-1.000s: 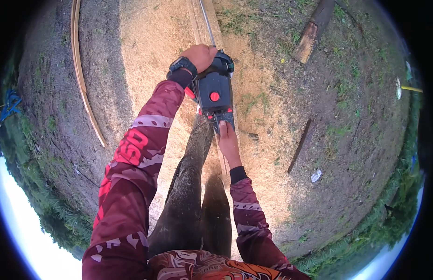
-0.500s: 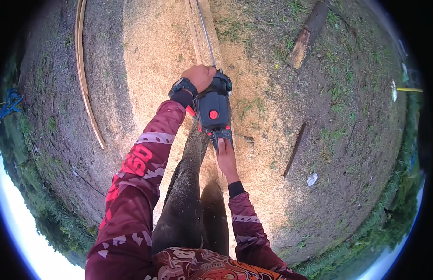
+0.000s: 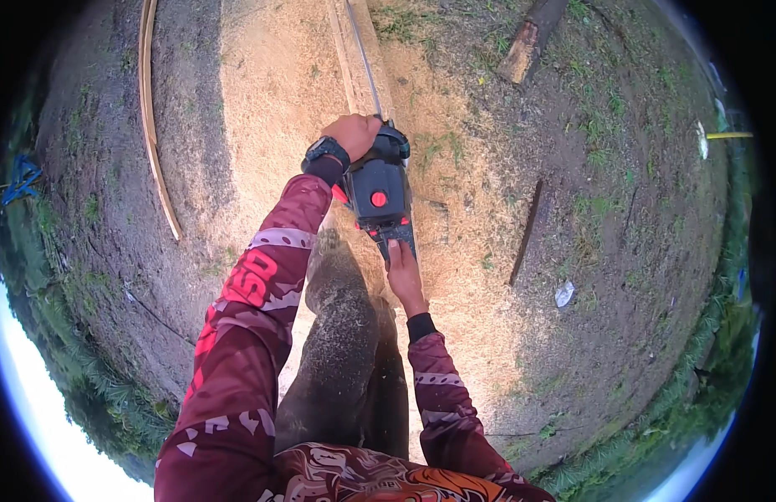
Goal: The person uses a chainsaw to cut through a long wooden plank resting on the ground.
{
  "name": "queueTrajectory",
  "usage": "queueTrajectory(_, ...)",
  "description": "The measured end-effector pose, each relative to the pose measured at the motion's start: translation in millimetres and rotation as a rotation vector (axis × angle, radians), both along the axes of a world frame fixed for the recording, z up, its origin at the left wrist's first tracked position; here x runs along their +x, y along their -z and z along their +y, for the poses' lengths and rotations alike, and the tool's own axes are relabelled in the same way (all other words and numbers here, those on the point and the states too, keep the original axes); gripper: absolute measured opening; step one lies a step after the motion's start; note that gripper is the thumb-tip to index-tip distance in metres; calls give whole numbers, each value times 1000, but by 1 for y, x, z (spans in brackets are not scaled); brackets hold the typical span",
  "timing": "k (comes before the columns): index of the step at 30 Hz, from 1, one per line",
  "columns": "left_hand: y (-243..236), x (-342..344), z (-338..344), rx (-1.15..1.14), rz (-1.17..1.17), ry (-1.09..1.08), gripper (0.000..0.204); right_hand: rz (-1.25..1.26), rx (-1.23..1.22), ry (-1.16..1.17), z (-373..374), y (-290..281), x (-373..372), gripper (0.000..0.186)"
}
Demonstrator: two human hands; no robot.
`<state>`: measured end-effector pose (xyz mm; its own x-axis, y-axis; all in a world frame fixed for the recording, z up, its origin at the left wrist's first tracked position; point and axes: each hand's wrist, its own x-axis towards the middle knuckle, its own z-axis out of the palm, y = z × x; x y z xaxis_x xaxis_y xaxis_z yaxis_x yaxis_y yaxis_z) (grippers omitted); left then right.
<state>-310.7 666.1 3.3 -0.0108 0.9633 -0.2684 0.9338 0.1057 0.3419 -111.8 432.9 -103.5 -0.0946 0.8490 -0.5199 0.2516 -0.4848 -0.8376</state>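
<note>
A black chainsaw (image 3: 376, 180) with red knobs is between my hands, its narrow bar pointing away from me. My left hand (image 3: 353, 137), with a dark watch at the wrist, is wrapped round the front handle. Behind the motor body, my right hand (image 3: 405, 276) grips the rear handle, thumb on top; its other fingers are hidden underneath. The bar (image 3: 365, 63) runs along a long pale wooden plank (image 3: 380, 25), where a lengthwise line separates a strip on the left. Whether the chain is turning I cannot tell.
Sawdust (image 3: 271, 109) covers the ground around the plank. Thin wooden strips (image 3: 149, 125) lie to the left. At the far right is a cut log (image 3: 522, 54); nearer lie a dark narrow stick (image 3: 526, 234) and a crumpled clear scrap (image 3: 564, 294). My legs (image 3: 342, 335) stand close behind the saw.
The log, stick and strips on the ground have slid toward me in view. My left knee has come forward and bends more. Both hands keep their hold on the chainsaw.
</note>
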Motion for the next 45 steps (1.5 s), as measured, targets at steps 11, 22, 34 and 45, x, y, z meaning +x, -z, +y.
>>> queueTrajectory(11,6,11,-32,-24,-3,41,46,-107,27,-51,-38,-11,11,42)
queueTrajectory(22,35,-59,82,261,194,366,26,-44,18,6,68,-1,-40,56)
queueTrajectory(34,27,-43,60,203,177,320,21,-66,42,-6,48,7,-28,57)
queueTrajectory(45,32,-14,-9,148,111,187,23,-14,-23,-26,-15,-23,0,51)
